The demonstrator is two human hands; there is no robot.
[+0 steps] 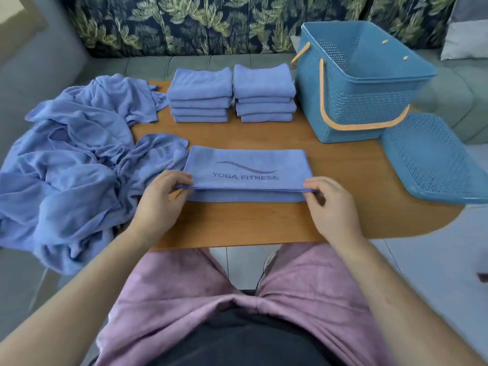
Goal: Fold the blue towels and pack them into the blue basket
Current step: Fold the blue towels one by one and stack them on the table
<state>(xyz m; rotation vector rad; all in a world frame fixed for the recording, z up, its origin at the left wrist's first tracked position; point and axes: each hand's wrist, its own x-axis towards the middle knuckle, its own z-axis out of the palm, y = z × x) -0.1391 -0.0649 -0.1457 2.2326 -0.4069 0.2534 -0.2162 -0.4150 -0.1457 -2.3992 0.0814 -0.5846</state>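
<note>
A blue towel [245, 165] printed "YOGA FITNESS" lies half folded near the front of the wooden table [343, 180]. My left hand [161, 196] pinches the left corner of its raised top layer, and my right hand [330, 202] pinches the right corner. Behind it stand two stacks of folded blue towels: the left stack [200, 96] and the right stack [264, 93]. A heap of unfolded blue towels [66, 159] covers the table's left end. The blue basket [356, 88] with orange handles stands open at the back right, with nothing visible inside.
The basket's blue perforated lid [433, 159] lies flat at the table's right edge. A grey sofa with a leaf-print cover [184, 25] runs behind the table. My pink-clad legs sit under the front edge.
</note>
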